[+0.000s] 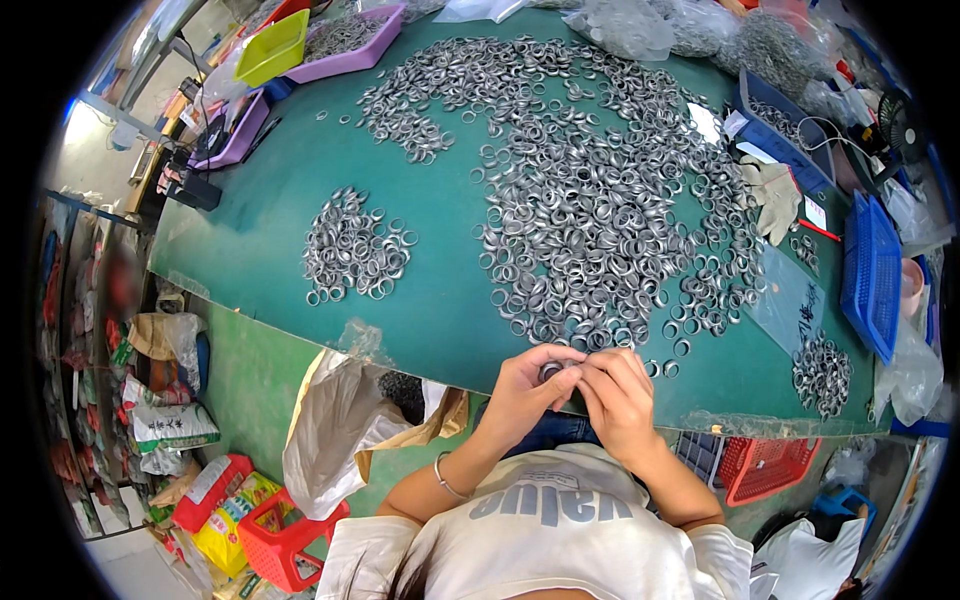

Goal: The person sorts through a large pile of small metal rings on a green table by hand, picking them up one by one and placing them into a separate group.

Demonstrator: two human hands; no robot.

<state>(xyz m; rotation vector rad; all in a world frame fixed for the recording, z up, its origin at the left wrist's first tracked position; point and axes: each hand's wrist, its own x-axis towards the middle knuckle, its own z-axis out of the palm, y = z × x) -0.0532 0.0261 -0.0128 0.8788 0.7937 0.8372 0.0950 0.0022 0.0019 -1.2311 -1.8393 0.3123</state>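
Observation:
Close together at the table's near edge, my left hand (533, 385) and my right hand (618, 392) meet fingertip to fingertip. A grey metal ring (549, 371) shows between the thumb and fingers of my left hand. The right fingers are bent and pressed in against the same spot; what they pinch is mostly hidden. Just beyond my hands spreads a large heap of grey metal rings (590, 220). A smaller pile of rings (355, 248) lies to the left, and another small pile (822, 377) sits at the right near the edge.
The green table (430, 260) carries a blue basket (870, 277), a work glove (772, 198) and a purple tray (345, 45) of small parts. A paper sack (335, 430) stands below the near edge, beside a red stool (283, 540). A red crate (768, 468) is under the right side.

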